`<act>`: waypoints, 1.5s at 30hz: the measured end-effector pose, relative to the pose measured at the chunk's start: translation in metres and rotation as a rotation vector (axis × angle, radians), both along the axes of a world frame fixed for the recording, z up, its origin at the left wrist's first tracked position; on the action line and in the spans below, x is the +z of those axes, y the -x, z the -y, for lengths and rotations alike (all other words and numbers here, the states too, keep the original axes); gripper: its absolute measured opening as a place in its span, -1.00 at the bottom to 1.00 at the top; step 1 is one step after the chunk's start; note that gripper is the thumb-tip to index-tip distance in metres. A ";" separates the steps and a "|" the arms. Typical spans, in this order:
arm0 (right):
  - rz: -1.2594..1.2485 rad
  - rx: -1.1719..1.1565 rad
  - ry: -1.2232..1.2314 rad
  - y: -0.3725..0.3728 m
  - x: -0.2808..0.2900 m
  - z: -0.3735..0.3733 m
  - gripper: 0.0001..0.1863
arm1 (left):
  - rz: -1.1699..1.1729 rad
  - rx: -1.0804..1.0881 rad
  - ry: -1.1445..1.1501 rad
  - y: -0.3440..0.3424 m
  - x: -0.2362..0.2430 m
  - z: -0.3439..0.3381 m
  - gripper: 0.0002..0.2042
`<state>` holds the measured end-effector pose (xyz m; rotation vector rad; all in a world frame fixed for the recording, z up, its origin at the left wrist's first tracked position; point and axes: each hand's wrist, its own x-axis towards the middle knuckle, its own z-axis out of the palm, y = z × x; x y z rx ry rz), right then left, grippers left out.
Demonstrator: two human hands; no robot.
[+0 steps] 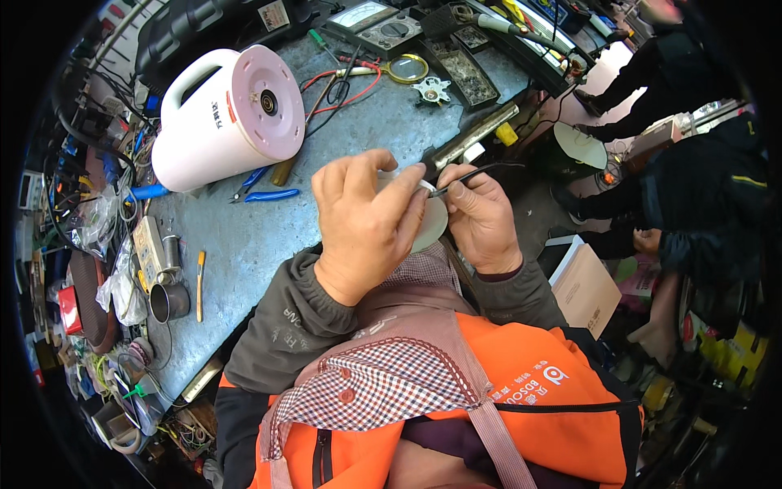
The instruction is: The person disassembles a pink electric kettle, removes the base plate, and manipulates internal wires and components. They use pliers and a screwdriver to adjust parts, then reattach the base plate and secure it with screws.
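Both my hands meet over the bench's front edge. My left hand (366, 220) is closed, its fingers bent round a small whitish part whose kind I cannot make out. Just below those fingers shows a pale round disc (432, 225), partly covered by the hand. My right hand (482, 218) pinches a thin dark wire or slim tool (490, 166); one end points at the whitish part and the other sticks out to the right. Left of my hands, a white and pink electric kettle (208, 130) lies on its side, its round base with a central connector exposed.
Blue-handled cutters (265, 195) lie beside the kettle. Farther back are a magnifying glass (406, 68), red and black test leads, an analog multimeter (391, 30) and a dark tray (463, 75). A metal cup (169, 301) and brush (200, 285) sit left. Other people stand at right.
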<state>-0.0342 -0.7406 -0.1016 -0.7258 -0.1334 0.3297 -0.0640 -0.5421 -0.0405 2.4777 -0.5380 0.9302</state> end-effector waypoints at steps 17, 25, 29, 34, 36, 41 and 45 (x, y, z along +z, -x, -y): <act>0.223 0.043 0.016 0.007 -0.009 -0.001 -0.94 | 0.112 -0.024 0.009 0.014 -0.048 0.011 -0.72; 0.262 -0.054 0.069 0.013 -0.013 -0.012 -0.90 | 0.093 0.017 0.046 0.015 -0.056 0.013 -0.67; 0.347 -0.130 0.178 0.012 -0.015 -0.013 -0.86 | 0.070 0.041 0.089 0.015 -0.055 0.013 -0.67; 0.360 -0.135 0.147 0.010 -0.015 -0.014 -0.86 | 0.040 -0.031 0.162 0.011 -0.052 0.008 -0.71; 0.324 -0.120 0.105 0.010 -0.015 -0.016 -0.87 | 0.034 -0.060 0.163 0.011 -0.049 0.008 -0.73; 0.258 -0.104 0.152 0.006 -0.014 -0.010 -0.98 | -0.058 -0.139 0.191 0.011 -0.035 0.004 -0.74; 0.190 -0.170 0.149 0.001 -0.020 -0.006 -0.91 | 0.295 0.161 0.188 0.017 -0.021 -0.030 -0.40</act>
